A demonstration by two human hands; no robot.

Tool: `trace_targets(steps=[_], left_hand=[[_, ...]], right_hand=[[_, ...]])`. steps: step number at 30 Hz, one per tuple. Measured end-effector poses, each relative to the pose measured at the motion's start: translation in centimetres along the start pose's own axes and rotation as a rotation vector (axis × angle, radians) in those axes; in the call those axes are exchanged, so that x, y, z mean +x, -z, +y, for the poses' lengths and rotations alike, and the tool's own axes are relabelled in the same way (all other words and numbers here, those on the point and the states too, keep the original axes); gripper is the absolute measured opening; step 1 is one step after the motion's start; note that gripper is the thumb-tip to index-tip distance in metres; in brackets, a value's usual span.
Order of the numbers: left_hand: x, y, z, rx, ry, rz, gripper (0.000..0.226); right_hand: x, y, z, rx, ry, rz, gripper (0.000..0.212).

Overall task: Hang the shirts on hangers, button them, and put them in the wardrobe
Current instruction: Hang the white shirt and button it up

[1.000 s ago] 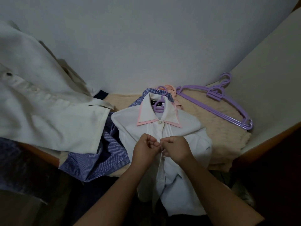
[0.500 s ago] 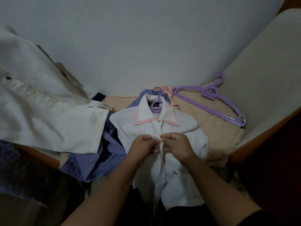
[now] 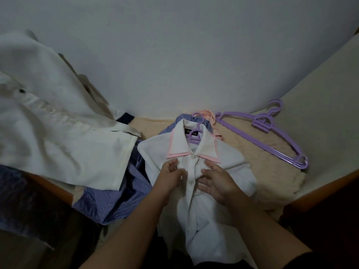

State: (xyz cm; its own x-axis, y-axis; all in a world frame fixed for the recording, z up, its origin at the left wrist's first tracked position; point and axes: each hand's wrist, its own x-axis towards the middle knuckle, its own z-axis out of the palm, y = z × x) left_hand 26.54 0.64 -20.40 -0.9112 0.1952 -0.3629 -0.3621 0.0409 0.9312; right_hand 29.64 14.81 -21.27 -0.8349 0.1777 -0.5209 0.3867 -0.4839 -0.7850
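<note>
While two hands work at its front, one white shirt (image 3: 229, 167) with a pink-edged collar lies on a beige quilted pad (image 3: 258, 152), already on a purple hanger (image 3: 194, 135) whose hook shows inside the neck. Two of its buttons show, one at the collar and one between the hands. The left hand (image 3: 171, 177) and the right hand (image 3: 215, 181) rest on the cloth on either side of the placket, fingers loosely spread, gripping nothing. Spare purple hangers (image 3: 272, 131) lie stacked to the right; their number is hard to tell. One blue striped shirt (image 3: 110, 202) lies partly under the white one, and a blue checked collar (image 3: 182, 118) peeks out behind it. A large cream shirt (image 3: 58, 136) hangs over the left side, cut off by the frame. Something pink (image 3: 208, 114) near the hook is too hidden to name.
</note>
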Motion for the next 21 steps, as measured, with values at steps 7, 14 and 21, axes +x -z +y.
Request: trace_targets(steps=[7,14,21], left_hand=[[4.4,-0.1,1.6,0.024,-0.035,-0.001,0.039],[10.9,-0.5,5.5,-0.039,-0.051,0.060,0.031],[17.1,-0.2,9.1,0.000,-0.117,0.095,0.026]], right_hand=[[4.0,-0.3,-2.1,0.281,-0.047,0.006,0.052],[9.0,-2.4,-6.8,0.311,0.017,-0.020,0.051],[13.8,-4.2,-12.0,0.199,0.075,-0.053,0.052]])
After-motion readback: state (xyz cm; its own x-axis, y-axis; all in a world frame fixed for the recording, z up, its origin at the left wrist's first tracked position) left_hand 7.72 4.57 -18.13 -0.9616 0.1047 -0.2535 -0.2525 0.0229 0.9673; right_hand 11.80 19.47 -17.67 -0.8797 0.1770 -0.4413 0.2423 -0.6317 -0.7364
